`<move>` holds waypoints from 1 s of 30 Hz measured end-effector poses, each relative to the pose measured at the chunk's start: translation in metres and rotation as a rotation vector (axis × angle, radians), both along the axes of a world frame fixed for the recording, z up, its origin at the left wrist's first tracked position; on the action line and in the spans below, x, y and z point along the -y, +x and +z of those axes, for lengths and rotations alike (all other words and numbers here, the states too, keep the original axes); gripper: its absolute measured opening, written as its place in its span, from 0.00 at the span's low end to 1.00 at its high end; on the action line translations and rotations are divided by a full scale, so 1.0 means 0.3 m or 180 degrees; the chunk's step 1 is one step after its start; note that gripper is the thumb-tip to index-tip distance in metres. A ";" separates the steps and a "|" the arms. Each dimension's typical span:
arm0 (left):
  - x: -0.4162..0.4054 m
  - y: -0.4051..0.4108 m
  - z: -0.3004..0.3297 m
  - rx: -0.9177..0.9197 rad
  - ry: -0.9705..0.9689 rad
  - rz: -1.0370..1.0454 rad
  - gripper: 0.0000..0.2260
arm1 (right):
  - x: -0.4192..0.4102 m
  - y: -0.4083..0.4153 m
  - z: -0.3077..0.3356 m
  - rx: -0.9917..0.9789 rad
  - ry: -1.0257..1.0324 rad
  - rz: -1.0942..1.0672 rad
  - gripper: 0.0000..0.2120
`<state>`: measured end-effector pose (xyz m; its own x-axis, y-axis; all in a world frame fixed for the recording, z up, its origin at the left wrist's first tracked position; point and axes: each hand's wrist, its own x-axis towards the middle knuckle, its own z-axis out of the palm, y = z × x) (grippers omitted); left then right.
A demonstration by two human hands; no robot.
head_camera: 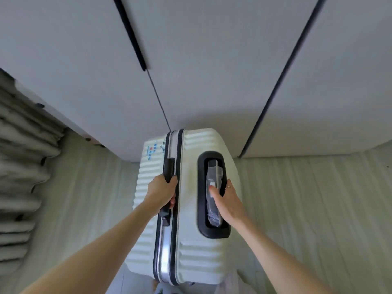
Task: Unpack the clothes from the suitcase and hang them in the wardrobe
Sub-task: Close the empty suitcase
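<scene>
— Where is the white ribbed hard-shell suitcase point(197, 209) found, and how is it oriented?

— It is seen standing upright on the pale floor point(307, 209), just in front of the grey flat-panelled wardrobe doors point(212, 71), which are shut. Its top face is turned toward the camera, and the long axis of that face runs from the person toward the wardrobe.

— How is it held?

— The black carry handle point(168, 166) beside the silver frame seam is gripped by the left hand point(162, 193), fingers wrapped round it. The plastic-wrapped telescopic handle point(214, 192) in its black recess is held by the right hand point(228, 201), thumb laid on top, fingers curled down the far side. Neither grip is wide; both are closed on a handle.

— Which relation is the coming move judged to turn on?

— The case is shut, and the seam lies between the two hands, nearer the left. To be opened, the case would probably have to be laid flat, tipped about that long axis. The left hand, on the seam-side handle, is better placed for the lowering. The latches cannot be made out.
</scene>
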<state>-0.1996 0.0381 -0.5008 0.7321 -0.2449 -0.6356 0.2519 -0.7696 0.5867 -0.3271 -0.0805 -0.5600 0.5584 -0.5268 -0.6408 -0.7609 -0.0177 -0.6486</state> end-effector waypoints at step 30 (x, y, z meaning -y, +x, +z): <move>-1.174 0.774 -0.156 0.0664 0.1953 0.0116 0.35 | -1.054 1.129 -0.062 -0.0136 0.0777 0.1315 0.36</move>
<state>0.0327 0.3902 -0.5476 0.8563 0.1449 -0.4958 0.2126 -0.9737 0.0825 0.0114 0.2356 -0.5787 0.6598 -0.0977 -0.7450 -0.7483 -0.1754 -0.6397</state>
